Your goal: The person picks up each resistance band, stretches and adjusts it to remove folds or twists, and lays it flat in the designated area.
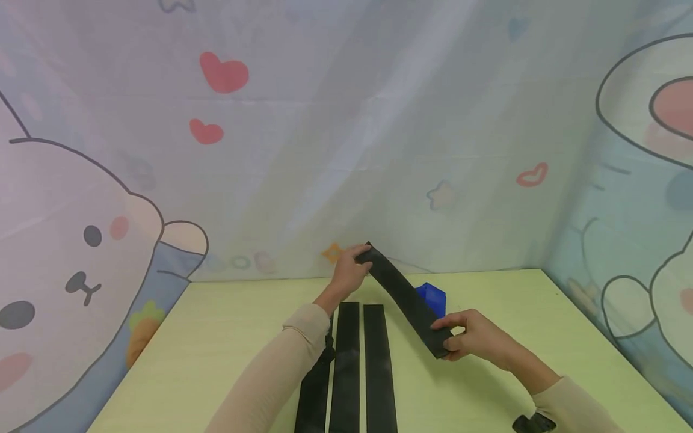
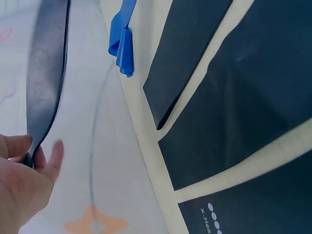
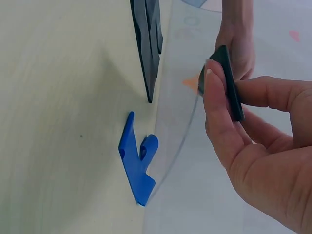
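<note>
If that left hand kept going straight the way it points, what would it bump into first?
Beyond the black strip it grips, the left hand would probably meet the pale printed backdrop first, though depth is hard to judge.

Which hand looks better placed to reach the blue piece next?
Likely the right hand, nearer the blue piece in the head view; the left hand is farther off. Both hold the raised black strip, so neither is free.
</note>
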`<state>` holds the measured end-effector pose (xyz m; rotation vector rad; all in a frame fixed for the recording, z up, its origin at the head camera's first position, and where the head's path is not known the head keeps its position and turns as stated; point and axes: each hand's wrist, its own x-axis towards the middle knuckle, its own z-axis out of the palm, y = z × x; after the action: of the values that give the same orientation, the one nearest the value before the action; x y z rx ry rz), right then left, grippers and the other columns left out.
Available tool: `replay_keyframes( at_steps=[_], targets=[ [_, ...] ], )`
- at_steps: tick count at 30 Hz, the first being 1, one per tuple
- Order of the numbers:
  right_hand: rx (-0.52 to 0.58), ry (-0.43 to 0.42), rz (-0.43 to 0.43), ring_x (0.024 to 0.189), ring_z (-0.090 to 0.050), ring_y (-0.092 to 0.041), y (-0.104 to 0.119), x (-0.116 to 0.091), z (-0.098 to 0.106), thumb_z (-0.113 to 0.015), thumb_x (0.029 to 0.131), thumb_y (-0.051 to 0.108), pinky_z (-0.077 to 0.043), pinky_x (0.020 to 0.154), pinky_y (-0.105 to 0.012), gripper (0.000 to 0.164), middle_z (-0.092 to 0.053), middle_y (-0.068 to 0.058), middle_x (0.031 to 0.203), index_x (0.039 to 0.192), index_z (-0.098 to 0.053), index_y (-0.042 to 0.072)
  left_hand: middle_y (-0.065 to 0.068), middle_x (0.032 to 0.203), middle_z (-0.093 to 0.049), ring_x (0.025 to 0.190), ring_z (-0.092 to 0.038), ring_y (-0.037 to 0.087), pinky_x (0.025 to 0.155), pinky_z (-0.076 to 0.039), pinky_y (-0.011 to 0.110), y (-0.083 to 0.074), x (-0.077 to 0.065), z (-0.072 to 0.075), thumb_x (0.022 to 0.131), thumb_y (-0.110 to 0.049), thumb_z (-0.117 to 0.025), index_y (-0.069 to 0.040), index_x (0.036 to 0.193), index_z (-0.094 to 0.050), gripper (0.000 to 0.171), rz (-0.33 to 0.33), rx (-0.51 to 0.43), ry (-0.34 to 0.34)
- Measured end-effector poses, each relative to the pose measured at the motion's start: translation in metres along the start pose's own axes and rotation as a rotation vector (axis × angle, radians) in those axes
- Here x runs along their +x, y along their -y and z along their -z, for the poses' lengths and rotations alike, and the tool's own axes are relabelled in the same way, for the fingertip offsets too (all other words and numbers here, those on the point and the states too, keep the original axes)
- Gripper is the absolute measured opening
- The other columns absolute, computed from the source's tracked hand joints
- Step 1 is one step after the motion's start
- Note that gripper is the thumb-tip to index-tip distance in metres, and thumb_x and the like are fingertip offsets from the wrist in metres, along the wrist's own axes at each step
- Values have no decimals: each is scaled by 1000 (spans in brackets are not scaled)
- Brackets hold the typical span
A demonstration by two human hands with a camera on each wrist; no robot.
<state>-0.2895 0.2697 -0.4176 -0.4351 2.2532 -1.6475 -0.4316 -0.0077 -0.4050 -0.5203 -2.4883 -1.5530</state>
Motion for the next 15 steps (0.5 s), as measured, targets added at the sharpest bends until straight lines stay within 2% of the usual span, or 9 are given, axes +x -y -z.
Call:
replay_keyframes(
  at_steps=[5, 8, 12, 15],
  targets=[
    [24, 67, -10, 87, -71, -32, -2, -9, -10, -64, 86, -7, -60, 73, -43, 36, -57, -21, 108, 121, -59, -15, 17, 139, -54, 114, -60, 32, 77, -57, 31, 0, 0, -8, 94, 5, -64, -3, 138, -59, 45, -8, -17, 8],
    [-77, 98, 15, 88, -68, -27, -5, -11, -17, -65, 87, -3, -60, 71, -38, 30, -62, -15, 105, 117, -64, -11, 15, 134, -60, 112, -62, 30, 77, -56, 31, 2, -3, -12, 93, 5, -66, -5, 134, -63, 42, -9, -6, 14],
    [-215, 111, 47, 83, -59, -20, -11, -10, -23, -63, 89, -2, -53, 66, -31, 22, -68, -8, 104, 109, -70, -4, 12, 120, -68, 102, -66, 26, 77, -57, 31, 5, -6, -19, 92, 4, -68, -7, 119, -73, 29, -19, 28, -1],
    [-197, 135, 40, 75, -56, -18, -14, -10, -27, -63, 87, -3, -51, 63, -29, 19, -69, -7, 93, 105, -71, -3, 11, 112, -69, 96, -68, 24, 78, -57, 31, 5, -9, -23, 92, 3, -69, -6, 112, -75, 23, -13, 26, 7]
  ],
)
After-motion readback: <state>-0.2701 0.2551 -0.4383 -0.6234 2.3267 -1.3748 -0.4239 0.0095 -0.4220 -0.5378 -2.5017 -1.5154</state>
